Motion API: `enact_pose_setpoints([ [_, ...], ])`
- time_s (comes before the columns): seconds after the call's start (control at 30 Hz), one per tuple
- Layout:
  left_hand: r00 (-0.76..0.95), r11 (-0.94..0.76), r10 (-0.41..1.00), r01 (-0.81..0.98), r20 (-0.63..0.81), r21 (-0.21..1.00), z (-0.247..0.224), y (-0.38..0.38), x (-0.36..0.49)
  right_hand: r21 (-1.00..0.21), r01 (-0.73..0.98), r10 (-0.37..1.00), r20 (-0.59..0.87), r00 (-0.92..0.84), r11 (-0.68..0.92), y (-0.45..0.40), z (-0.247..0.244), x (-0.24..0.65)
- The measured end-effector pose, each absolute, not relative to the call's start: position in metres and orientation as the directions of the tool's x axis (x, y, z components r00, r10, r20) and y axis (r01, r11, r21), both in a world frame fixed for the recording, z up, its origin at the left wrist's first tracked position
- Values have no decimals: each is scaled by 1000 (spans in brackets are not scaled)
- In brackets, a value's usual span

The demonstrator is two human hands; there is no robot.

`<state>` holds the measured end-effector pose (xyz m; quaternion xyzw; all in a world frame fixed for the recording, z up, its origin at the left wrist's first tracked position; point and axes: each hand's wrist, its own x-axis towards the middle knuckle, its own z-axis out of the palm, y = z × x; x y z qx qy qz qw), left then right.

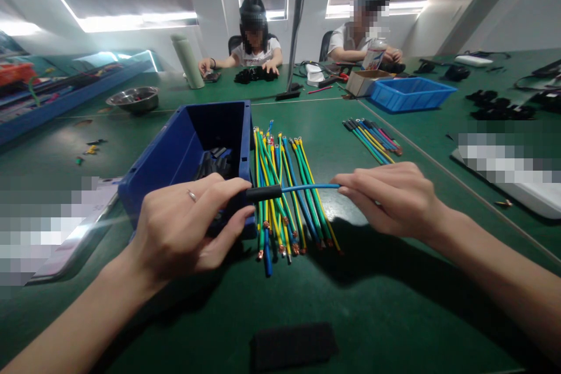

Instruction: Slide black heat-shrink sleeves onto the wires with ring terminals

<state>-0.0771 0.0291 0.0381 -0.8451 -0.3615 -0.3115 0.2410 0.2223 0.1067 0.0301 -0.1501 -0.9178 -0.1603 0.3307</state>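
A short black sleeve (264,193), which looks like heat-shrink tubing, sits around one end of a thin blue wire (307,187). My left hand (188,222) grips the sleeve's left end between thumb and forefinger, and the fingertips partly hide that end. My right hand (390,198) pinches the wire's other end, keeping it roughly level. Beneath the wire lies a bundle of green, yellow and blue cut wires (302,216), several with bare copper ends or metal terminals. Behind my left hand stands a dark blue bin (170,146) with black sleeves (217,160) inside.
A smaller group of wires with black sleeves (372,140) lies right of centre. A black block (294,346) sits near the front edge. Farther back are a metal bowl (134,99), a green bottle (187,61), a light blue tray (412,93) and two people seated across the table.
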Motion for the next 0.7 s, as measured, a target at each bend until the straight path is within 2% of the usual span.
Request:
enact_pose_setpoints([
  [0.43,637,-665,409,698,654,-264,39,31,-77,165,368,203,600,-774,915,106,30,220],
  [0.7,659,-706,391,663,642,-251,37,31,-75,149,341,196,582,-789,928,106,29,219],
])
